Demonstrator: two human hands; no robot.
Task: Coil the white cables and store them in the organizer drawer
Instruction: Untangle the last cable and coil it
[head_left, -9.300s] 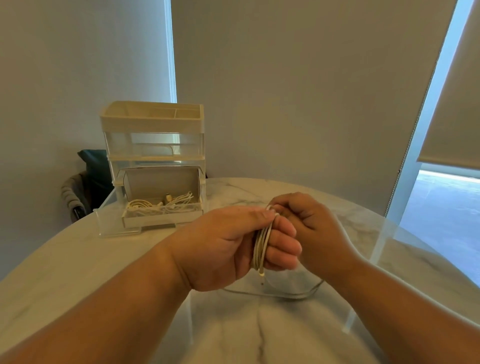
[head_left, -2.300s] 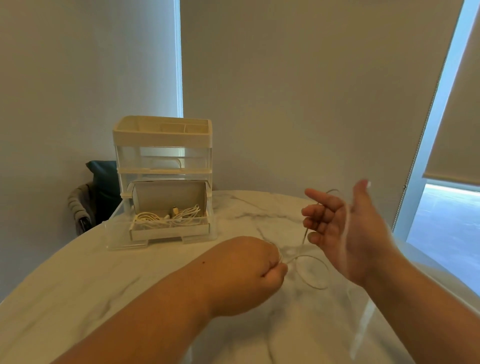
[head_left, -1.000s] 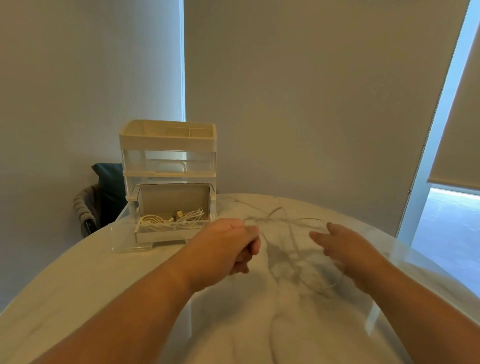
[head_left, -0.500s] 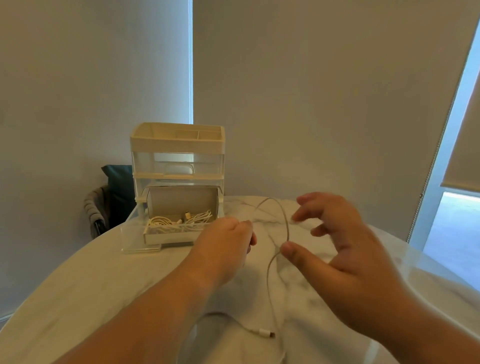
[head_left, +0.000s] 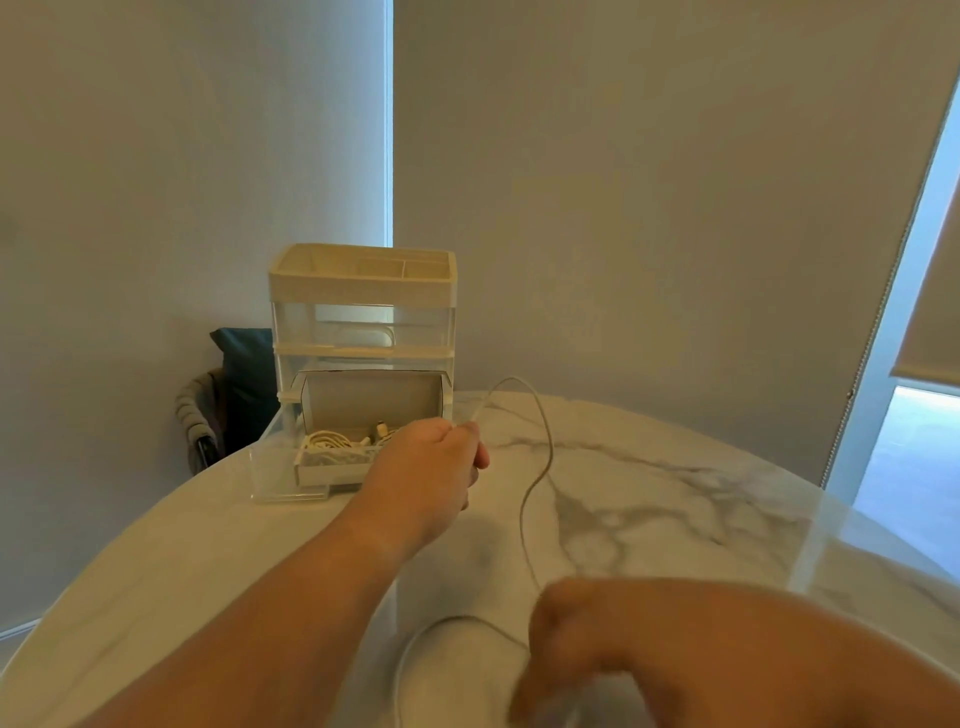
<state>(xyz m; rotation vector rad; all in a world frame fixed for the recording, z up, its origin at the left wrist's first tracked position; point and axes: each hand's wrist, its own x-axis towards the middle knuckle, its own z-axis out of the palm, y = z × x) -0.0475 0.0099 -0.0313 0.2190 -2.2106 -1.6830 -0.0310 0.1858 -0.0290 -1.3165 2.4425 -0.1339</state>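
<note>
No writing, label, brand mark or number can be read anywhere in view: none on the organizer (head_left: 363, 291), its open drawer (head_left: 317, 474), the white cable (head_left: 549, 452) or the marble worktop (head_left: 675, 509).

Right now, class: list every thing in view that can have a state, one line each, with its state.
left hand: grips the white cable.
right hand: fingers curled at the cable; grip blurred.
white cable: uncoiled, arching between the hands.
bottom drawer: pulled open.
stored cables: bundled inside that drawer.
upper drawer: shut.
</note>
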